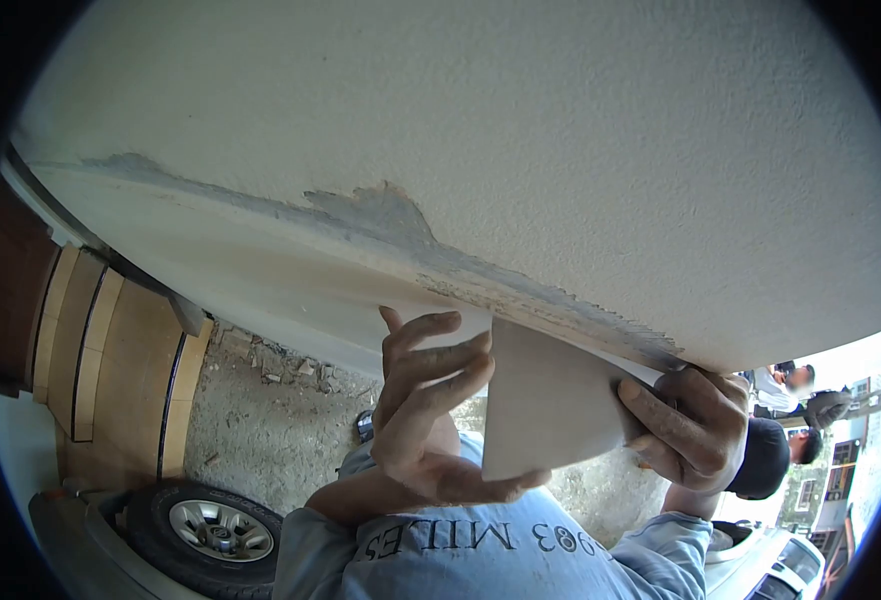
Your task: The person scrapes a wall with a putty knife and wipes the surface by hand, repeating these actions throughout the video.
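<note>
A flat, pale, smooth sheet (550, 410), roughly triangular, is between my hands; its material cannot be told. My right hand (695, 430) pinches its right end, thumb and fingers pressed together close under the wall edge. At the sheet's left edge, my left hand (425, 400) has its fingers bent and partly spread, fingertips at the edge and thumb along the bottom corner. Above both hands runs a long grey patched seam (380, 215) with ragged borders, on a pale textured surface (560, 120). The sheet's upper edge lies close to this seam.
Tiled steps (110, 350) are at the left. Below them stands a vehicle with a visible wheel (222, 530). Rubble (280, 365) lies on the rough ground (260, 430). At the far right are other people (780, 385) and a parked car (780, 565).
</note>
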### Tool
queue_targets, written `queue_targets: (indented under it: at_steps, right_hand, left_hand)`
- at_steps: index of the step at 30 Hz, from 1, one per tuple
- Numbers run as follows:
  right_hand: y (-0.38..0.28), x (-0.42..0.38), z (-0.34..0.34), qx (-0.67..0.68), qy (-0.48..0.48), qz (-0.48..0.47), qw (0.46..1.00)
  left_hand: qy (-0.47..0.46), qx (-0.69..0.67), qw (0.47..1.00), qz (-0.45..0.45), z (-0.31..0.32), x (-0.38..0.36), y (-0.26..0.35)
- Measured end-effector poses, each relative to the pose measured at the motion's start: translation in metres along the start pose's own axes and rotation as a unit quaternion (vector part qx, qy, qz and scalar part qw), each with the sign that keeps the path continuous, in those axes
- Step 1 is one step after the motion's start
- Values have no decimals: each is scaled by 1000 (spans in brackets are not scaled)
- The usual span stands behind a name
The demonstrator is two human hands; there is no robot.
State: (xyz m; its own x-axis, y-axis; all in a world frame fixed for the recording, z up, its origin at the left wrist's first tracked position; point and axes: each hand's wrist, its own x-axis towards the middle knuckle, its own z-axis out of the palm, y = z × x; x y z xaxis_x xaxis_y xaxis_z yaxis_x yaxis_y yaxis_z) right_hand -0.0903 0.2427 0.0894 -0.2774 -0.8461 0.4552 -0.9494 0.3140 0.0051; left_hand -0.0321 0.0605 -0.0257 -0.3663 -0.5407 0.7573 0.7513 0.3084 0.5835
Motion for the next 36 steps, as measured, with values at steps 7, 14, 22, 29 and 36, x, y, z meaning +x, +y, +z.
queue_targets:
  at_steps: [7, 14, 22, 29, 36]
  right_hand:
    - [0, 0, 2, -5, 7, -6, 1000]
    - [-6, 3, -3, -13, -22, 29, 999]
    - [-9, 4, -3, -22, -24, 45, 998]
    - [-3, -3, -4, 1, -14, 26, 1000]
    - [-5, -2, -5, -3, -21, 45, 999]
  left_hand:
    - [23, -7, 1000, 12, 3, -5, -5]
    - [-10, 11, 1000, 23, 2, -3, -5]
    - [1, 5, 999, -35, 0, 0, 0]
    - [15, -9, 1000, 3, 4, -6, 1]
    - [1, 6, 1000, -17, 2, -5, 2]
